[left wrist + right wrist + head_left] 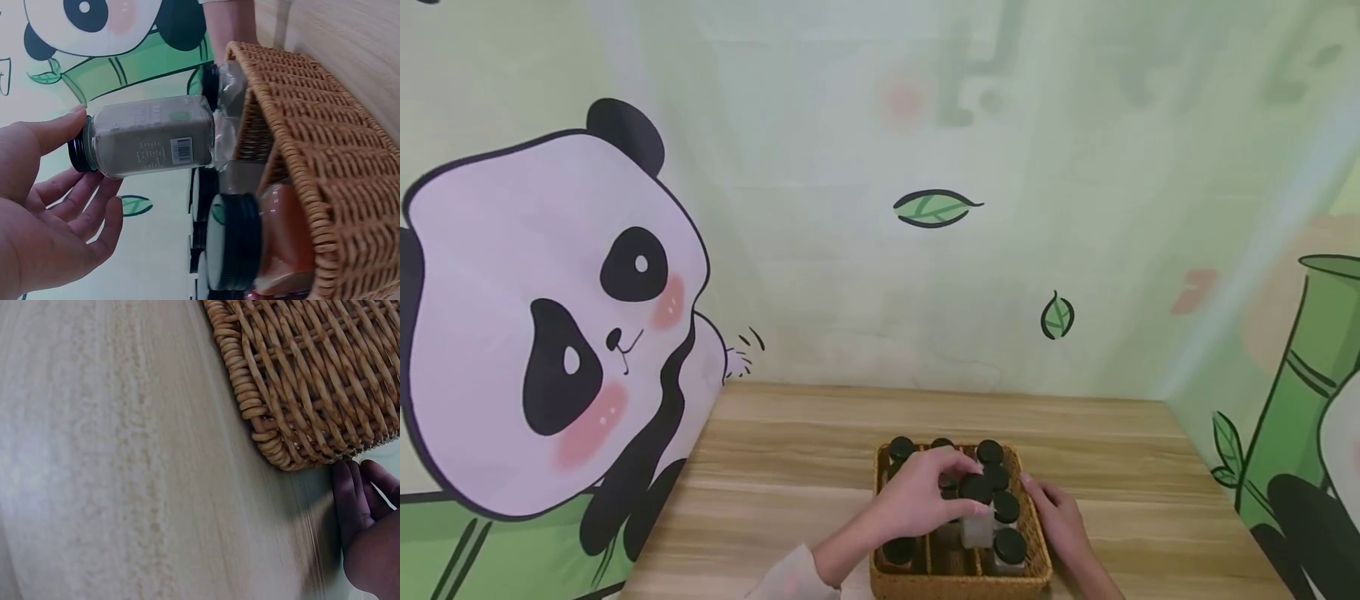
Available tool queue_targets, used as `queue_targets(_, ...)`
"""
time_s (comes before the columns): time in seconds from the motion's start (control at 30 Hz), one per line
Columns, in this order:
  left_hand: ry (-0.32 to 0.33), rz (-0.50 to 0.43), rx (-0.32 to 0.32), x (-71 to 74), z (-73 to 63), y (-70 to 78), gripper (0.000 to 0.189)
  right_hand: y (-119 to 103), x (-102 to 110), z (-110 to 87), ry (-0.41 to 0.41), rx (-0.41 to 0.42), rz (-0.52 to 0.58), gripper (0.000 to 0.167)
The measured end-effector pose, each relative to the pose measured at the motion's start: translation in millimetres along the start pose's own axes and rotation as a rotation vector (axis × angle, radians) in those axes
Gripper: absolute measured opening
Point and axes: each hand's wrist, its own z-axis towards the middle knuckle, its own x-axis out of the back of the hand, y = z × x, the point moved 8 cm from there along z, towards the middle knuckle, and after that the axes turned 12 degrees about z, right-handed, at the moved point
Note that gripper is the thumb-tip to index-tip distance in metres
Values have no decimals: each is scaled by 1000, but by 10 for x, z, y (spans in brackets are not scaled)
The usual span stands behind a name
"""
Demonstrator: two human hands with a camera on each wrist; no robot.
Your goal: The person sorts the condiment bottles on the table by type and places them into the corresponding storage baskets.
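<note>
A spice jar [153, 137] of clear glass, with grey-brown powder and a barcode label, is pinched at its black lid by my left hand [919, 493]. In the left wrist view thumb and fingers meet around that lid, and the jar's base is close to the other jars. A woven wicker basket [961, 587] with dividers holds several black-lidded jars; one jar [284, 240] contains orange-red powder. My right hand [1063, 525] rests against the basket's right side, its fingertips [357, 481] touching the weave with fingers fairly straight.
The basket stands on a wood-grain table [797, 467] near its front edge. Behind the table hangs a pale green backdrop [820, 275] printed with pandas, leaves and bamboo.
</note>
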Motion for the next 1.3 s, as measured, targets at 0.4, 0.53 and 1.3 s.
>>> queue_targets(0.4, 22, 103, -44, -168, -72, -44, 41, -73, -4, -19, -44, -62, 80, 77)
queue_targets(0.53, 13, 122, -59, -209, -104, 10, 38, -165, -14, -35, -120, -115, 123, 77)
queue_targets(1.3, 8, 77, -13, -174, -236, 46, 41, -183, -149, -48, -161, -163, 220, 71)
